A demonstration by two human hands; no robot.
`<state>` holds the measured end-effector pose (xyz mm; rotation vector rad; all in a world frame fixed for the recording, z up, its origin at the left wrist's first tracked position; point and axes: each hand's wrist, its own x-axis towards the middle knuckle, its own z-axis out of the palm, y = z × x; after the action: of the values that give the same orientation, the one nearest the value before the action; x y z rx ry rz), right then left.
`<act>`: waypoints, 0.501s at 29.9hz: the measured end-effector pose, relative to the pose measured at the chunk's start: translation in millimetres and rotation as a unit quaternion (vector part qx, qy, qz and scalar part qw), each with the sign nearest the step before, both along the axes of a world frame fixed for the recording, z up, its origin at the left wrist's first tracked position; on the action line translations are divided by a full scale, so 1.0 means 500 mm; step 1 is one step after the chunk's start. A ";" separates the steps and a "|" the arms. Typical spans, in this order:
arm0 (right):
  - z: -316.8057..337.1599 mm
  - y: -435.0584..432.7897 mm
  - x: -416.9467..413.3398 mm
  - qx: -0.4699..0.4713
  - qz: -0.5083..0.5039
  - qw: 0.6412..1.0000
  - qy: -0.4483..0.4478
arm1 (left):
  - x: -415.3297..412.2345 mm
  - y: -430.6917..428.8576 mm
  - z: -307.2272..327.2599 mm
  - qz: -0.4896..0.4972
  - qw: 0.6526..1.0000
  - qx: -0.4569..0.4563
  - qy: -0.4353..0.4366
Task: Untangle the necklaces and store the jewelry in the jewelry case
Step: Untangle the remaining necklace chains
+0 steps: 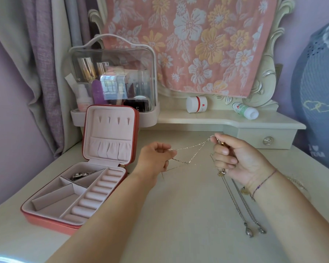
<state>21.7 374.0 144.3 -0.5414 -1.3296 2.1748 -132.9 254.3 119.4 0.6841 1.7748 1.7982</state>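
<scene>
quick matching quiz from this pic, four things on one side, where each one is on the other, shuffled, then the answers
Things:
1. jewelry case
2. thin chain
3. white jar
4. silver piece

Places or states:
A. on the raised shelf
B. open on the table
C. stretched between the left hand and the right hand
D. in a rear compartment of the case

Pairs: 1-B, 2-C, 3-A, 4-D

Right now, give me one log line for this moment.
left hand: pinches thin chain | right hand: holds necklaces | jewelry case: open | stage: untangling
</scene>
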 end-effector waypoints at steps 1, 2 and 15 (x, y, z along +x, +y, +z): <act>0.000 0.000 0.000 0.001 -0.006 1.000 0.001 | -0.001 -0.001 0.002 -0.004 1.000 0.001 0.009; 0.000 0.000 0.000 0.004 -0.011 1.000 0.001 | -0.001 -0.001 0.005 -0.006 1.000 0.001 0.017; -0.003 -0.012 -0.008 0.104 -0.023 0.994 -0.010 | 0.016 -0.012 0.027 -0.053 0.995 -0.058 0.069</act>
<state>17.7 367.9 142.7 -0.5081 -1.5185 1.9688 -125.0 248.1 133.1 0.8564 1.8774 1.5980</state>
